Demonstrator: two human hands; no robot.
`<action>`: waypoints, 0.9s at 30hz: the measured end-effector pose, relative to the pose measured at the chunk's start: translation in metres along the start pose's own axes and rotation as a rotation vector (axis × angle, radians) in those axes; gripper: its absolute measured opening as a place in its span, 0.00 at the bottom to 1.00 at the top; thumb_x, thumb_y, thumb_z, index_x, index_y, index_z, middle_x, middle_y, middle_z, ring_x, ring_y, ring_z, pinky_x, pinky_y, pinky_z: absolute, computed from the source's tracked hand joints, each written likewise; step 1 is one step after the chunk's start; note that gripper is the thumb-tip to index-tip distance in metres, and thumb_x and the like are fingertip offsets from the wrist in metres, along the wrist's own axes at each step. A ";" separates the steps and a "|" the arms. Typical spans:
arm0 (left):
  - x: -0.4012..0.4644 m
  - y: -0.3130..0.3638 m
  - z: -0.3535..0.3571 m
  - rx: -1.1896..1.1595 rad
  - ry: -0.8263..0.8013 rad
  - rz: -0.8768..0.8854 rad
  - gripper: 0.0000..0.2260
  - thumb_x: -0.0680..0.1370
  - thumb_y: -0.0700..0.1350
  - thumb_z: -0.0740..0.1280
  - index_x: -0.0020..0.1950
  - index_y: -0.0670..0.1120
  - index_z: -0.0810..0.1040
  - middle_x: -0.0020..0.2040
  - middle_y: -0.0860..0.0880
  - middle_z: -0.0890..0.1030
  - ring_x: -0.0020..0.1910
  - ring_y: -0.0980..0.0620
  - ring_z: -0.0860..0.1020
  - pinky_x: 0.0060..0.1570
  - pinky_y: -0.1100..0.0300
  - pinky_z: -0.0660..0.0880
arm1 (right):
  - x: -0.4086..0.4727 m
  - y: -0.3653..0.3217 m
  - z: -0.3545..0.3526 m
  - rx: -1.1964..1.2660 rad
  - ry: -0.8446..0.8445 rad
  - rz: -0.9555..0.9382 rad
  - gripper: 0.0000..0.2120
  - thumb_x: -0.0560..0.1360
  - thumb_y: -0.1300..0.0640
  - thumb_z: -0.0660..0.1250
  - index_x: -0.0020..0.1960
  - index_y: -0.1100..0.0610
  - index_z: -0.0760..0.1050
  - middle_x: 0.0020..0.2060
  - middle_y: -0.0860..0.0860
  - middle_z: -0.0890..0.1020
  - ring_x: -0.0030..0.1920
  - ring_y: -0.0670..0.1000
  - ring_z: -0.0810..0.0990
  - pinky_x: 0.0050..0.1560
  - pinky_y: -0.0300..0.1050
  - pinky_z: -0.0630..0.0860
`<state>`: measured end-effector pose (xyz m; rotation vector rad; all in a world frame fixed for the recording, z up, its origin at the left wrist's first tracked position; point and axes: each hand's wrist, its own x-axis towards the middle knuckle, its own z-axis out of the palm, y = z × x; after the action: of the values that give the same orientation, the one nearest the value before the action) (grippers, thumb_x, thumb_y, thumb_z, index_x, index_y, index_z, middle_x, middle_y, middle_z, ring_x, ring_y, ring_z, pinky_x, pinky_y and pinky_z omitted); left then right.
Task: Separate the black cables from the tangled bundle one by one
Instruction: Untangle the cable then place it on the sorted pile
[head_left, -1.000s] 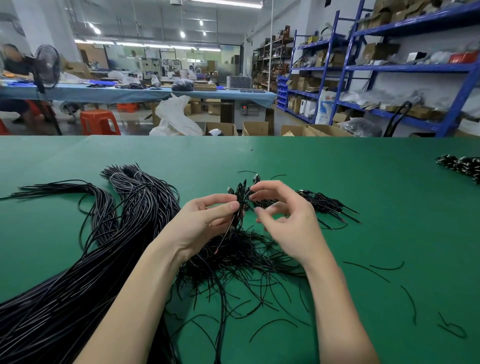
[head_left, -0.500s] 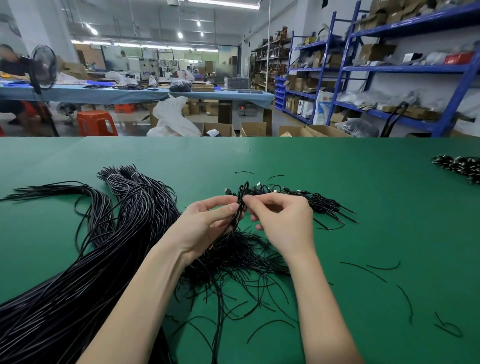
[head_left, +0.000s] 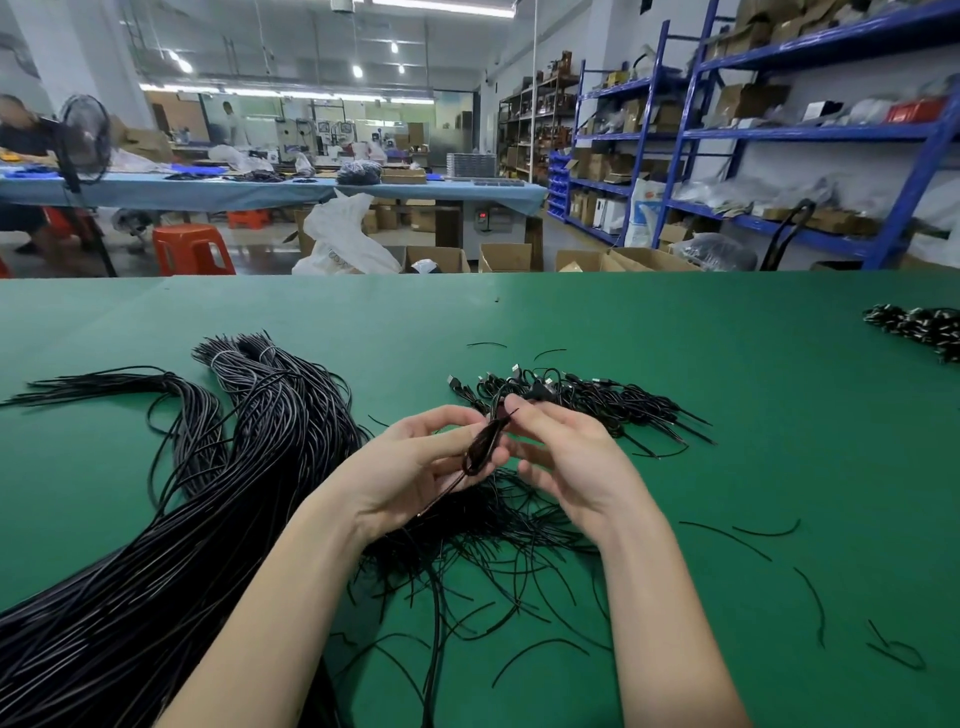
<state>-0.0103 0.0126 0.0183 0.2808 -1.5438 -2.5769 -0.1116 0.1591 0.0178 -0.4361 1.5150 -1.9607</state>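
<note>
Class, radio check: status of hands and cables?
Left hand grips small black cable bunch. Right hand pinches its tip. Tangled black cable pile beneath, unsorted.

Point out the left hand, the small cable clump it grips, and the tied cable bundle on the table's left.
left hand (head_left: 415, 467), head view, palm.
cable clump (head_left: 483, 447), head view, its middle.
tied bundle (head_left: 270, 415), head view, upper strands.

**Hidden and cut off**

Your left hand (head_left: 415, 467) covers part of the blurred cable loop (head_left: 483, 447) it holds. The long cable bundle (head_left: 156, 571) runs off the bottom-left edge. The far-right pile (head_left: 919, 327) is cut off.
</note>
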 end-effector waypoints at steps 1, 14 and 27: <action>0.001 0.000 0.001 0.062 0.017 0.036 0.04 0.71 0.40 0.74 0.45 0.44 0.85 0.46 0.38 0.85 0.43 0.46 0.85 0.43 0.60 0.82 | 0.000 0.001 0.001 -0.001 0.019 -0.022 0.06 0.76 0.55 0.75 0.44 0.57 0.84 0.38 0.51 0.87 0.35 0.45 0.84 0.30 0.35 0.77; 0.003 -0.002 0.013 1.236 0.330 0.768 0.03 0.72 0.42 0.77 0.42 0.47 0.84 0.41 0.54 0.82 0.43 0.57 0.80 0.47 0.56 0.78 | 0.005 0.005 0.003 0.094 0.123 -0.109 0.10 0.76 0.59 0.75 0.52 0.62 0.78 0.34 0.47 0.87 0.37 0.49 0.87 0.36 0.37 0.81; 0.007 -0.008 0.014 1.400 0.283 0.719 0.01 0.77 0.41 0.70 0.46 0.46 0.80 0.43 0.52 0.81 0.42 0.52 0.80 0.46 0.57 0.78 | 0.011 0.018 -0.004 0.072 0.023 -0.161 0.06 0.77 0.66 0.72 0.53 0.63 0.81 0.41 0.53 0.87 0.40 0.46 0.85 0.43 0.37 0.82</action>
<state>-0.0200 0.0267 0.0169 0.1244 -2.3941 -0.6339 -0.1174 0.1521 -0.0018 -0.5207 1.4567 -2.1439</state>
